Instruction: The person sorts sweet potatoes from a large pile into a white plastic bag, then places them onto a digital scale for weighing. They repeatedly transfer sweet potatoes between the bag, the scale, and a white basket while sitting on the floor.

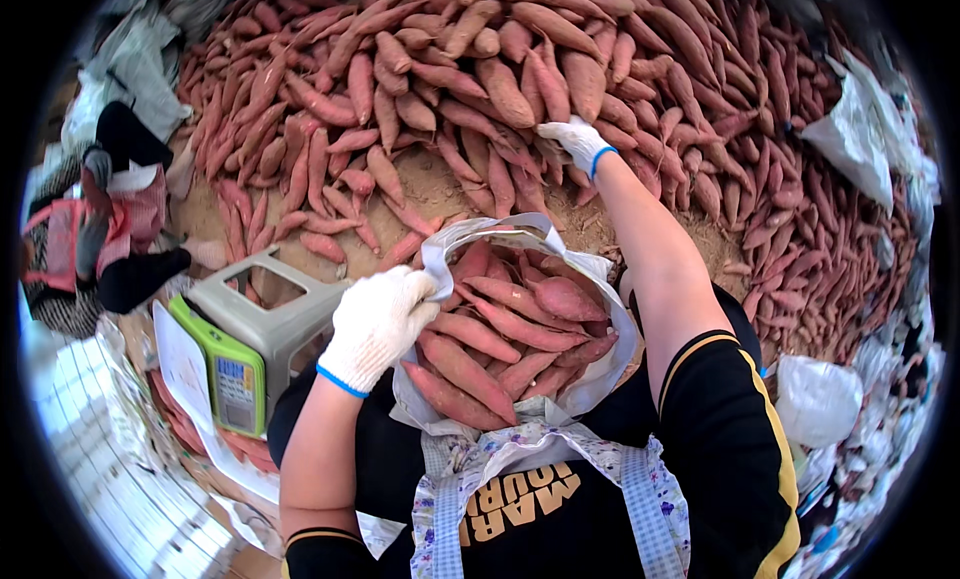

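Between my knees stands a white sack [615, 294] with its mouth spread, filled with red-skinned sweet potatoes [517, 327]. My left hand [382, 324], in a white knit glove with a blue cuff, grips the sack's rim on its left side. Reaching forward, my right hand [577, 140], gloved the same way, is at the near edge of a large sweet potato heap [465, 76]. Its fingers are next to a thick sweet potato [506, 91]; their undersides are hidden, so whether they hold one is unclear.
Left of me are a grey plastic stool [322, 297] and a green digital scale [217, 361]. Another person [97, 219] sits farther left, with gloved hands on a sweet potato. White plastic sacking [859, 132] edges the heap at right. A translucent plastic bag [817, 399] lies beside my right arm.
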The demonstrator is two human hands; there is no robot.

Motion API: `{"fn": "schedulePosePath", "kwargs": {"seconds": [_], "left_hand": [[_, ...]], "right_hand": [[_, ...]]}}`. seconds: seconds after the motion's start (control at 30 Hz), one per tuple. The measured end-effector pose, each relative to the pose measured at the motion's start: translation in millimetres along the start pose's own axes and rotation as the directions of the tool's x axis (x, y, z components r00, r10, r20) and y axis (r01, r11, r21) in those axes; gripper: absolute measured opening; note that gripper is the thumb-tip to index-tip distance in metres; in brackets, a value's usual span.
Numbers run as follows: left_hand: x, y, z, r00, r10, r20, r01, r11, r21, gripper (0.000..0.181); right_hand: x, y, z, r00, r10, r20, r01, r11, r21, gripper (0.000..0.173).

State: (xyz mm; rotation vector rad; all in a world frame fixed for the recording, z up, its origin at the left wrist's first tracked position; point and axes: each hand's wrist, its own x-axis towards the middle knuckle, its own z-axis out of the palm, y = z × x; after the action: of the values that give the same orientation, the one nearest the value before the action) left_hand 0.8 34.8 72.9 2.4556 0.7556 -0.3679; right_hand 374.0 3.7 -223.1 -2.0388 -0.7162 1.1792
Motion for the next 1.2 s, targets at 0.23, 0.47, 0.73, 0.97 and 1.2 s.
{"fn": "schedulePosePath", "kwargs": {"seconds": [0.23,0.47,0.73,0.97,1.2], "left_hand": [[-21.5,-22.5,3.8,0.991,-0.007,-0.131,0.005,1.000,-0.019,0.018],[-34.1,-24.4,6.4,0.966,-0.020,-0.256,-0.002,0.996,-0.086,0.018],[-37.6,-31.7,14.3,0.936,0.068,-0.345,-0.097,0.993,-0.067,0.019],[-35.3,-41.1,17.2,0.951,-0.067,-0.302,0.015,0.985,-0.172,0.029],[-31.8,-42.8,12.6,0.951,-0.054,-0.305,0.003,0.986,-0.164,0.033]], "right_hand": [[-15.6,34.2,-30.2,0.938,-0.182,0.294,0.265,0.924,-0.275,0.015],[-112.6,-41.8,-60.1,0.901,-0.223,0.372,0.297,0.942,-0.154,0.021],[-250.2,-131.0,-101.1,0.994,0.063,-0.089,-0.043,0.977,0.208,0.015],[-387.5,-154.8,-70.1,0.994,-0.082,-0.069,0.100,0.942,0.321,0.017],[-435.9,-108.2,20.4,0.996,-0.087,0.006,0.085,0.988,0.127,0.048]]}}
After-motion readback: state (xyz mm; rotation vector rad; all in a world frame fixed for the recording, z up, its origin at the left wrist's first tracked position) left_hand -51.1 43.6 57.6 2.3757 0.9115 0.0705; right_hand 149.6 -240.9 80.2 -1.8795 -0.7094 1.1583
